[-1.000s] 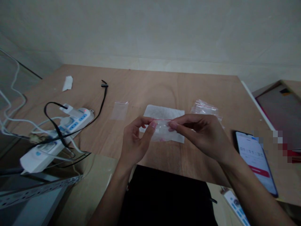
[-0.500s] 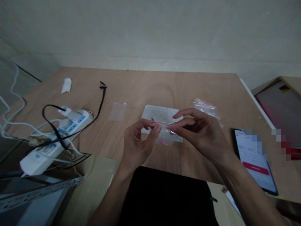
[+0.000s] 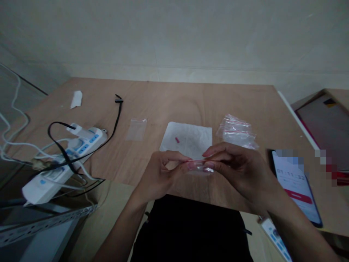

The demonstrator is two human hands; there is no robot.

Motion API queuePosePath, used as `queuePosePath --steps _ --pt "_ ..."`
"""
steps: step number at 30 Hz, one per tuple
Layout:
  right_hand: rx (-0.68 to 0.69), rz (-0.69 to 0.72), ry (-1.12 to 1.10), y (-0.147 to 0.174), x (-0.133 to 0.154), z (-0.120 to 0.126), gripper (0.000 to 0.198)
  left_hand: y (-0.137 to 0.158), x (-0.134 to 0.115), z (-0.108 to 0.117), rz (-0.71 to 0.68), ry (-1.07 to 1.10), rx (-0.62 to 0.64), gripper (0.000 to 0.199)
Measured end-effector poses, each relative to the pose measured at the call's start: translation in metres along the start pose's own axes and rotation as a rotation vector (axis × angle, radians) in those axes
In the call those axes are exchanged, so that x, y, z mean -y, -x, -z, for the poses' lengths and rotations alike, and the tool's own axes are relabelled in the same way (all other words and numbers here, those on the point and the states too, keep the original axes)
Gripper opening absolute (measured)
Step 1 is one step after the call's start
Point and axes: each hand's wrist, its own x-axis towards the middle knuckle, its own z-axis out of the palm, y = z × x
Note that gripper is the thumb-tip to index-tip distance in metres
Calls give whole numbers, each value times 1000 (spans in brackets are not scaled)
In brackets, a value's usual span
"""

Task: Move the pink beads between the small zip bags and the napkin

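Observation:
Between both hands is a small clear zip bag [image 3: 201, 168] with a reddish strip along its top edge. My left hand [image 3: 166, 169] pinches that edge at its left end, thumb against fingers. My right hand [image 3: 234, 167] pinches the other end in the same way. Whatever lies in the bag is too blurred to make out. Just beyond the hands a white paper sheet [image 3: 191, 136] lies flat on the table. On it rests a tiny dark-pink piece [image 3: 177, 139].
Several clear zip bags [image 3: 237, 133] lie heaped right of the paper. One flat bag [image 3: 136, 130] lies to the left. A phone [image 3: 296, 189] sits at the right edge. The power strip [image 3: 65, 163] with tangled cables and a paper scrap [image 3: 76, 99] are at left.
Both hands have moved nearer to me and slightly right with the bag, baring more of the paper and the pink piece. Both now pinch the bag's top edge close together.

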Motion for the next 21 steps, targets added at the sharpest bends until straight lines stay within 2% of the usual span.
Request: queuePosePath --steps 3,5,6,7,9,10,11,12,14,16,18,21 --pt "-3 -7 66 3 -1 4 10 -1 5 11 65 15 200 17" --pt "-77 33 111 1 0 12 8 -6 12 21 31 -18 207 22" --pt "-139 49 135 -2 0 19 8 -10 17 28 4 -54 128 25" --pt "-221 60 159 -5 0 28 7 -15 24 36 -15 -110 -2 30" --pt "-391 32 227 -15 -6 51 7 -28 39 54 -13 -295 -408 39" --pt "-476 3 282 -21 -11 64 7 -36 46 64 32 -442 -615 43" --pt "-528 -46 370 -27 -17 76 8 -43 53 73 72 -607 -739 50" --pt "-565 -99 481 -33 -24 88 8 -51 60 81 119 -765 -784 64" --pt "-580 -176 709 -42 -39 106 8 -65 69 91 258 -987 -782 84" --pt "-584 -142 867 -47 -50 112 12 -75 74 96 362 -1089 -731 85" --pt "-600 0 963 -50 -54 101 20 -83 76 95 393 -1118 -708 75" --pt "-545 209 969 -54 -53 59 25 -88 78 92 359 -1096 -738 61"
